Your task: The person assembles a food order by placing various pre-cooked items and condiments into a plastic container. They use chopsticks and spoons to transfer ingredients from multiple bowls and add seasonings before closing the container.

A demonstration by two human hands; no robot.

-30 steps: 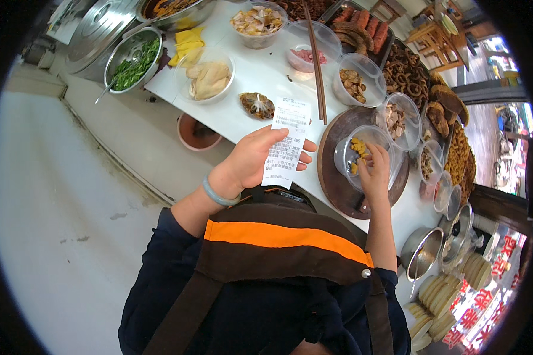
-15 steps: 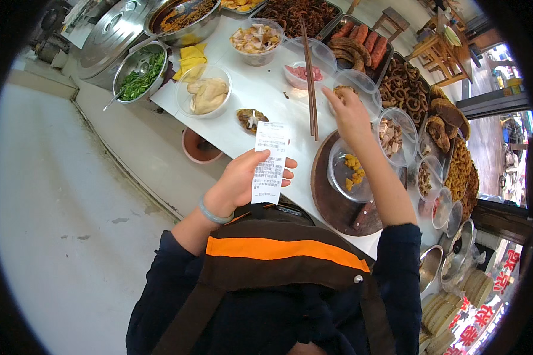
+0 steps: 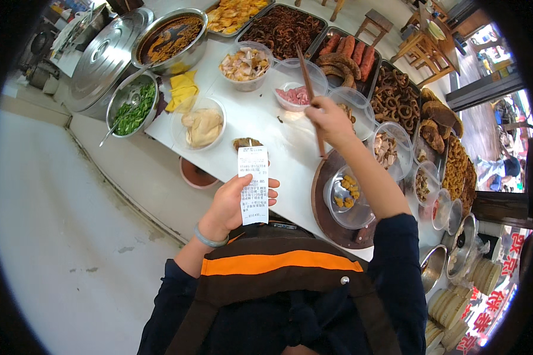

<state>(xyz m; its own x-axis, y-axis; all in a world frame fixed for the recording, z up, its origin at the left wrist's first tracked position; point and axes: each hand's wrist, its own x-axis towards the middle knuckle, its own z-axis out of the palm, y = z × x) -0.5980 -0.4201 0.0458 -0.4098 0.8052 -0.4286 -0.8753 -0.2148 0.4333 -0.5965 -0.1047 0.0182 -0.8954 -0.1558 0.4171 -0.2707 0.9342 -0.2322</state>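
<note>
My left hand (image 3: 222, 204) is closed on a printed paper receipt (image 3: 254, 188), thumb in front, near the table's front edge. My right hand (image 3: 333, 122) grips a pair of brown chopsticks (image 3: 304, 70), whose far ends reach toward the tray of dark shredded food (image 3: 284, 25). Just beyond that hand stands a clear plastic bowl of pink slices (image 3: 292, 94). Nearer me, a clear bowl with yellow pieces (image 3: 348, 192) rests on a round wooden board (image 3: 326, 223). Partly hidden behind the receipt is a small dark mottled item (image 3: 246, 142).
Left on the white table are a bowl of pale dough (image 3: 204, 129), a yellow cloth (image 3: 181, 90), a bowl of chopped greens (image 3: 135, 109) and a metal basin of dark sauce (image 3: 169, 35). Trays of sausages (image 3: 357, 52) and rings (image 3: 393, 94) line the far right. A reddish bucket (image 3: 196, 174) stands below.
My right hand has taken hold of the chopsticks that lay on the table, and they now tilt. The receipt in my left hand sits lower and further left in view.
</note>
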